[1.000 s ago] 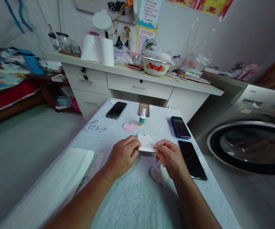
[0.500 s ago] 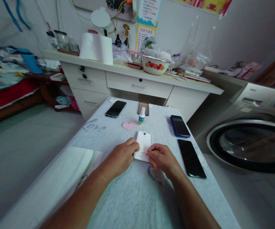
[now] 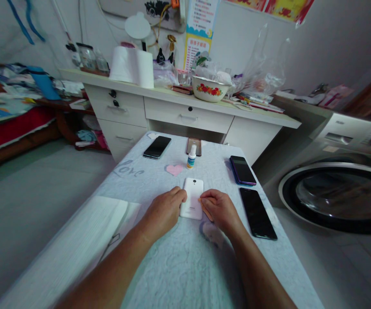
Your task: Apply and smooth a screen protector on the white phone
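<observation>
A white phone (image 3: 192, 201) lies back side up on the cloth-covered table, its camera end pointing away from me. My left hand (image 3: 169, 207) is closed on its left edge, fingertips and thumb gripping the side. At the opposite edge, my right hand (image 3: 219, 209) pinches what looks like a small orange cloth (image 3: 206, 212), mostly hidden under the fingers. Just beyond the phone stands a small white spray bottle (image 3: 191, 158) with a blue and yellow label.
Several other phones lie around: a black phone (image 3: 157, 147) far left, a brown one (image 3: 194, 146) behind the bottle, a purple-edged pair (image 3: 242, 170) and a large black phone (image 3: 258, 213) at right. White sheets (image 3: 72, 244) lie left. A desk (image 3: 169, 113) and washing machine (image 3: 343, 171) stand beyond.
My right hand has shifted slightly right and away from me, from over the white phone's lower right corner to its right edge. The left hand keeps its grip.
</observation>
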The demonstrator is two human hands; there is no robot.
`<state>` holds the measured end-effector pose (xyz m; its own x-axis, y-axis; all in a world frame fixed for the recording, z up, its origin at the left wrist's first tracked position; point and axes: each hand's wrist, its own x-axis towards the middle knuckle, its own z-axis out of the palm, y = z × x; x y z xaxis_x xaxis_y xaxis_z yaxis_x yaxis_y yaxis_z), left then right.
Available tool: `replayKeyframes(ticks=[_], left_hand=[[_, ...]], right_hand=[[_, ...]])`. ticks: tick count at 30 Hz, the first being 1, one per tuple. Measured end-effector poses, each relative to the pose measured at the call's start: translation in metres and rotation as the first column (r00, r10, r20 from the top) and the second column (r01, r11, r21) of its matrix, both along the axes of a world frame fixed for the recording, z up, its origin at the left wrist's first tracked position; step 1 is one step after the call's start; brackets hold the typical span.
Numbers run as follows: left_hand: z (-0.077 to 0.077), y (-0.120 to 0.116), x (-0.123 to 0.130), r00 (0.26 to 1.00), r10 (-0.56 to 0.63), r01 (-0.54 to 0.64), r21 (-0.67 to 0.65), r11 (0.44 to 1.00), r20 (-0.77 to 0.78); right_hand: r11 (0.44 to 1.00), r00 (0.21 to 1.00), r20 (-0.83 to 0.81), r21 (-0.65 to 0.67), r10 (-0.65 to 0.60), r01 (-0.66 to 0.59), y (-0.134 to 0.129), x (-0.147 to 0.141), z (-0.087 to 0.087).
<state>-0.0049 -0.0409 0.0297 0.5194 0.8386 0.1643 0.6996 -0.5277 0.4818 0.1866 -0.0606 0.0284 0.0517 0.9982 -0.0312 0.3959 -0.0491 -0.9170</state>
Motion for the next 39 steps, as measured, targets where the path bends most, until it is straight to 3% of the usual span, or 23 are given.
replayKeyframes(ticks=[5, 11, 19, 26, 29, 34, 36, 39], left_hand=[[0.001, 0.002, 0.002, 0.997, 0.071, -0.071, 0.030, 0.997, 0.024], [-0.007, 0.007, 0.004, 0.996, 0.094, -0.093, 0.024, 0.995, -0.010], [-0.001, 0.007, 0.010, 0.983, 0.095, -0.093, 0.024, 0.995, -0.158], [0.013, 0.002, 0.014, 0.951, 0.050, -0.060, -0.025, 0.998, -0.306], [0.030, -0.002, 0.018, 0.918, 0.029, -0.064, -0.076, 0.995, -0.395], [0.052, 0.008, 0.032, 0.893, 0.049, -0.113, -0.117, 0.987, -0.446], [0.050, 0.019, 0.036, 0.904, 0.083, -0.142, -0.111, 0.984, -0.421], [0.036, 0.038, 0.040, 0.939, 0.160, -0.181, -0.040, 0.983, -0.304]], right_hand=[[0.978, 0.954, 0.291, 0.206, -0.077, 0.016, 0.003, 0.001, -0.005], [0.975, 0.871, 0.492, 0.196, -0.006, -0.104, 0.000, -0.002, -0.002], [0.951, 0.875, 0.435, 0.116, 0.212, -0.288, -0.005, 0.008, 0.009], [0.908, 0.887, 0.220, 0.018, 0.405, -0.419, -0.006, 0.017, 0.004], [0.909, 0.897, 0.161, 0.008, 0.411, -0.418, -0.006, 0.017, 0.003], [0.932, 0.909, 0.256, 0.069, 0.329, -0.356, -0.004, 0.014, 0.001], [0.939, 0.913, 0.284, 0.099, 0.291, -0.330, -0.003, 0.012, 0.000], [0.947, 0.915, 0.325, 0.135, 0.237, -0.293, -0.001, 0.010, -0.001]])
